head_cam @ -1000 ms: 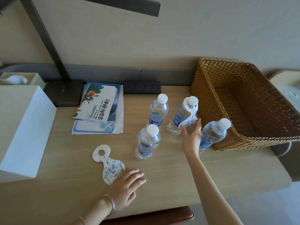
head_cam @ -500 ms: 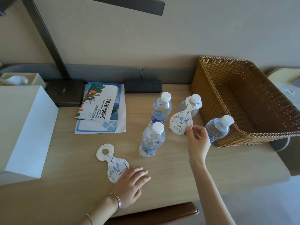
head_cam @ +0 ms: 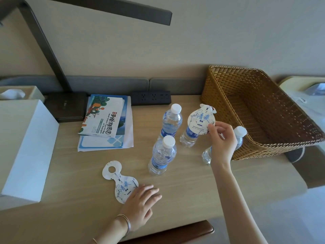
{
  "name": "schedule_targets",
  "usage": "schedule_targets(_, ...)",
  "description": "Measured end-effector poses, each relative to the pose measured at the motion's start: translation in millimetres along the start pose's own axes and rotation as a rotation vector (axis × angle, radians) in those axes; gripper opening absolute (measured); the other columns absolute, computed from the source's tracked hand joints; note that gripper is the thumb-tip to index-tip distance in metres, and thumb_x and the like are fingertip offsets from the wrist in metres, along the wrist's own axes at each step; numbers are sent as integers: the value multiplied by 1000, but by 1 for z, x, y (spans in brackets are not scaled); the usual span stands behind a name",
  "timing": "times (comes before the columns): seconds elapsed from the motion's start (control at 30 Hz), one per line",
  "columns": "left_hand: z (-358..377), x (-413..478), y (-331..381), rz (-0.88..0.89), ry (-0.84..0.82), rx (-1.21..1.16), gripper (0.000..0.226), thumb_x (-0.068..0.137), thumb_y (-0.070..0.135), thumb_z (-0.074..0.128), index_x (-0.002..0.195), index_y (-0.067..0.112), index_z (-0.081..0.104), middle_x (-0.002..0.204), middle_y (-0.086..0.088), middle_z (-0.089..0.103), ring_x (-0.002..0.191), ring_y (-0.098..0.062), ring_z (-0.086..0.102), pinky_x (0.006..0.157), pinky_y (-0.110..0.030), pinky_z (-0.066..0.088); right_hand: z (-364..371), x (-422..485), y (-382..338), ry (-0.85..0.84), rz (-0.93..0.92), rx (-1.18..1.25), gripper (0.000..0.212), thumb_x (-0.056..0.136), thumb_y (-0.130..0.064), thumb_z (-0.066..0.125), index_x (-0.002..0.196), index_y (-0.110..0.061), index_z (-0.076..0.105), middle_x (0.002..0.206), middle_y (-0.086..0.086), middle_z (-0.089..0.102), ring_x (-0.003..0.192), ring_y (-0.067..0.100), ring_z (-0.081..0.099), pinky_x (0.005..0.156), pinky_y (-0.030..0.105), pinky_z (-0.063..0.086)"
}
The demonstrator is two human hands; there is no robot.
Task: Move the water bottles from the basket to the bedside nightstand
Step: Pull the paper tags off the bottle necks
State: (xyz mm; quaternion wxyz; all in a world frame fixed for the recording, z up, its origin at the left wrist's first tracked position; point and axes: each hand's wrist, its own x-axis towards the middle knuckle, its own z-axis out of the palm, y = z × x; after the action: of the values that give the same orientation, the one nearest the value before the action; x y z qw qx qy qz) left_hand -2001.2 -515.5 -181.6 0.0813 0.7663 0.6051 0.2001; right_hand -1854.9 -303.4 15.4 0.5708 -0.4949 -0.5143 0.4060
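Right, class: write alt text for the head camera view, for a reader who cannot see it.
A person's right hand pinches a paper neck tag in front of one of four water bottles on a wooden desk, beside a wicker basket. The left hand rests flat over the edge of a second tag.

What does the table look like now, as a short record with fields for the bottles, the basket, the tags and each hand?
water bottles: four, all out on the wooden table
wicker basket: at the table's right end, no bottle visible inside
held neck tag: in front of one bottle's neck
loose neck tag: flat on the table
right hand: pinches the held neck tag, partly hides one bottle
left hand: flat, fingers straight, resting on the loose neck tag's end
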Motion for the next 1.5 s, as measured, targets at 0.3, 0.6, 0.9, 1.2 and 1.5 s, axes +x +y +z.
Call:
schedule_targets(0.3,1,-1,0,5,-20,16,48,74,20,50,121,25,58,128,6,56,125,-17,42,106,-38,28,-5,3,-17,-19,-16,71,8,82,-10,68,87,-14,64,68,-2,61,69,4,60,74,23,51)
schedule_targets(0.6,-15,-5,8,-13,-60,57,53,65,18,74,117,22,63,127,4,58,123,-17,51,100,-38,44,-10,-81,-48,-550,-85,200,12,75,-8,69,80,-19,67,66,-8,64,62,4,58,59,15,47)
schedule_targets(0.9,-41,-84,-12,-208,167,15,34,75,9,55,106,16,64,126,-1,57,121,-17,47,101,-31,40,35,-147,32,-720,139,-240,26,73,-12,77,74,-36,67,65,-12,70,58,4,65,58,10,46)
schedule_targets(1.2,-57,-99,-20,-447,206,34,30,77,18,49,100,12,67,113,-3,63,98,-19,60,82,-30,47,81,-166,103,-834,285,-612,11,77,-22,73,80,-30,66,74,-9,67,71,14,62,66,29,50)
schedule_targets(1.5,-57,-94,-22,-374,167,39,47,68,10,67,114,19,60,122,1,58,106,-19,56,84,-30,50,83,-179,113,-772,51,-967,9,78,-23,65,87,-27,64,80,-11,63,72,19,60,60,25,43)
